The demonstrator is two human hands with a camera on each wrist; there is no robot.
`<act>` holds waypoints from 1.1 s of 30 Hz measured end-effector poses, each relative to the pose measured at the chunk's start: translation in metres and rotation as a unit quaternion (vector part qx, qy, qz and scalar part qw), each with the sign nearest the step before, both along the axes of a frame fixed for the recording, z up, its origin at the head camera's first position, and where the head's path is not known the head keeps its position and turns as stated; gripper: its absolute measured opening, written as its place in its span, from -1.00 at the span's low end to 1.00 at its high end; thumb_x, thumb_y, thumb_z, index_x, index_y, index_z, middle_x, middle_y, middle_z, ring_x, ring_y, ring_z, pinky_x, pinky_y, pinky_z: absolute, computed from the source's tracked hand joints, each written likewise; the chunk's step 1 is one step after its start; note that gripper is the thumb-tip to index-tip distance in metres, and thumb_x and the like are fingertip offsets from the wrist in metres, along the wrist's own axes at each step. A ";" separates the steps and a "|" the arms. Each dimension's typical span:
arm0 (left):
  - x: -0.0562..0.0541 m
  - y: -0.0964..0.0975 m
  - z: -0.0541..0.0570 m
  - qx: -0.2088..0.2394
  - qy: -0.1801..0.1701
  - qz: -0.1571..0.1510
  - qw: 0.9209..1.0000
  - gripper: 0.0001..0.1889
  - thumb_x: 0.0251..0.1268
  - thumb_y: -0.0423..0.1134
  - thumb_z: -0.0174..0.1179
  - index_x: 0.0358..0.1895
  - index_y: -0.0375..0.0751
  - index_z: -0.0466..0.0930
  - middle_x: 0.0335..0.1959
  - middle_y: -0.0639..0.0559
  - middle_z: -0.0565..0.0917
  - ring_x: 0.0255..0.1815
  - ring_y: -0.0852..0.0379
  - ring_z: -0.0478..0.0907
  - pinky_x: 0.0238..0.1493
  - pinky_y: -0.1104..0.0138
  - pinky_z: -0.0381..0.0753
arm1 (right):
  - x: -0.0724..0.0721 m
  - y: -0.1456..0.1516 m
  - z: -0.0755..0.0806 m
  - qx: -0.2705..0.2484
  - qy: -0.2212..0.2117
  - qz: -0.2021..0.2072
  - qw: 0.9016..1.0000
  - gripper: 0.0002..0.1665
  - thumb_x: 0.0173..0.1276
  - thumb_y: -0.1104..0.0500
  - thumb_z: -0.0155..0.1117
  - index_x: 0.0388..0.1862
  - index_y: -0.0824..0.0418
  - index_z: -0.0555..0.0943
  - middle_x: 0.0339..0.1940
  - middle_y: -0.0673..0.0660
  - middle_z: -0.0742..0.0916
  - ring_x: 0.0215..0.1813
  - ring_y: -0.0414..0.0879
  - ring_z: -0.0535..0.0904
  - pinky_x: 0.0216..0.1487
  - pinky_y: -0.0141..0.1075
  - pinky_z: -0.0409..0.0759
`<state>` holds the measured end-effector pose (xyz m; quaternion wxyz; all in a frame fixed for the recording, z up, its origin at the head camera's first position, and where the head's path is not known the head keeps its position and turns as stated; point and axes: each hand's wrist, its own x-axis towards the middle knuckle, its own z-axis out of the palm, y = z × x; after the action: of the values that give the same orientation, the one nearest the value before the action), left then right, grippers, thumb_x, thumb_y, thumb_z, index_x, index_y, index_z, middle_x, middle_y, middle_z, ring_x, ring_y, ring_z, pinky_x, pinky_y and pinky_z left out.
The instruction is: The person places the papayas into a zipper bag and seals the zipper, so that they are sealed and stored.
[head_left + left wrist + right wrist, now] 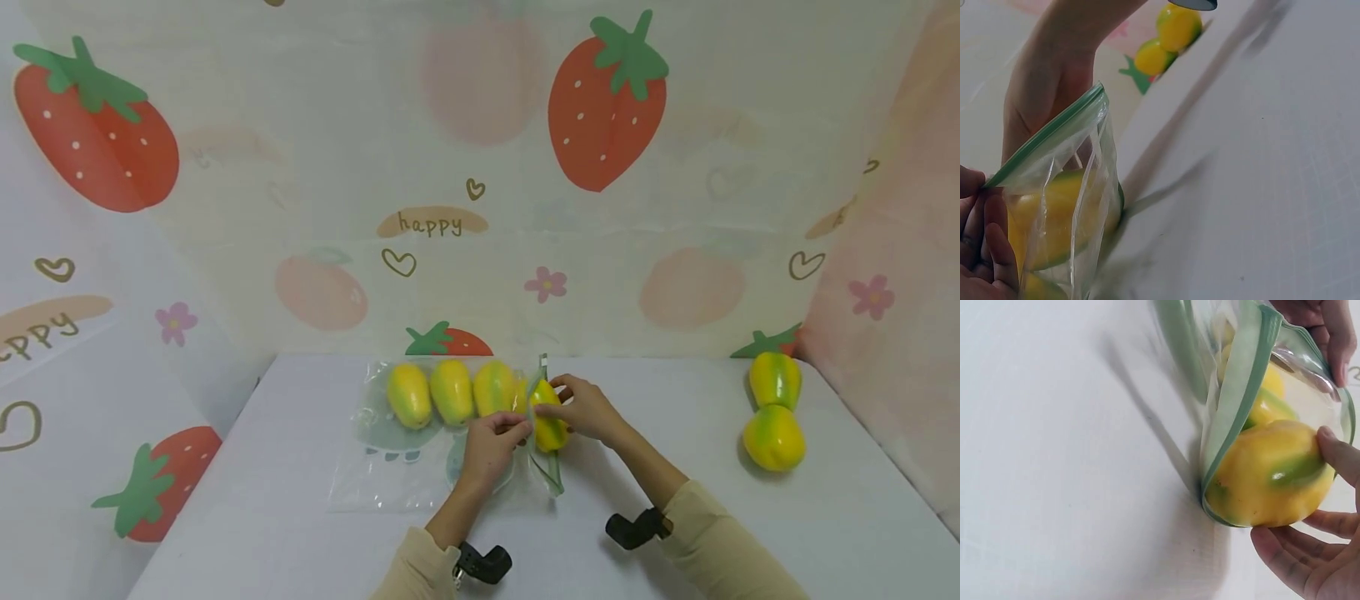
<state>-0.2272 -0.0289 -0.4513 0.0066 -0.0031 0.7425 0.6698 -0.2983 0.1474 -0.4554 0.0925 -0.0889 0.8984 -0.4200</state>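
A clear zip bag point(390, 492) with a green-edged mouth lies on the table, holding several yellow-green papayas point(452, 393) in a row. My left hand point(489, 450) pinches the bag's rim near the green zip strip point(1054, 132), keeping the mouth apart. At that mouth, my right hand point(592, 410) grips another papaya point(1272, 475) between thumb and fingers. This fruit is partly inside the opening, with the green rim around its near side. Behind it, in the right wrist view, more fruit shows within the bag.
Two more papayas point(775, 437) lie touching each other at the right of the white table point(247, 517). A printed cloth backdrop point(480, 167) with strawberries rises behind and at both sides. Each wrist wears a black camera point(636, 528).
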 end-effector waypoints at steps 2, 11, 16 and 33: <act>-0.006 0.001 -0.011 0.001 0.004 0.001 1.000 -0.75 0.26 -0.26 0.27 -0.16 -0.43 0.69 -0.39 -0.08 0.72 -0.44 0.26 0.53 -0.28 0.43 0.56 | 0.000 -0.002 -0.001 0.000 0.000 -0.003 1.000 -0.26 0.24 -0.08 0.40 0.26 0.31 0.44 0.01 0.35 0.66 -0.22 -0.02 0.64 -0.28 -0.22 0.71; -0.010 0.001 -0.021 -0.001 -0.009 0.008 1.000 -0.74 0.27 -0.19 0.28 -0.14 -0.35 0.70 -0.38 0.00 0.70 -0.40 0.25 0.52 -0.26 0.45 0.53 | 0.002 -0.002 -0.002 -0.069 -0.050 0.011 0.996 -0.20 0.15 0.14 0.46 0.34 0.33 0.37 0.08 0.34 0.63 -0.06 0.03 0.63 -0.15 -0.21 0.69; -0.002 0.001 -0.002 0.003 -0.007 -0.002 1.000 -0.77 0.29 -0.29 0.25 -0.16 -0.45 0.68 -0.41 -0.04 0.69 -0.41 0.24 0.51 -0.26 0.45 0.52 | 0.001 -0.003 -0.006 -0.082 -0.048 -0.001 0.996 -0.20 0.14 0.15 0.45 0.33 0.34 0.37 0.09 0.35 0.63 -0.02 0.04 0.63 -0.11 -0.21 0.69; -0.014 0.003 -0.026 0.008 0.010 -0.001 1.000 -0.76 0.24 -0.26 0.29 -0.19 -0.42 0.69 -0.43 0.00 0.71 -0.46 0.30 0.53 -0.32 0.43 0.52 | -0.002 -0.018 -0.022 -0.154 0.004 -0.074 0.985 -0.31 0.15 0.25 0.38 0.28 0.34 0.41 0.11 0.39 0.59 0.07 0.18 0.61 -0.11 -0.24 0.67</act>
<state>-0.2415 -0.0263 -0.4772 0.0001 0.0043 0.7373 0.6755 -0.2999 0.1294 -0.4778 0.0426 -0.0374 0.8276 -0.5584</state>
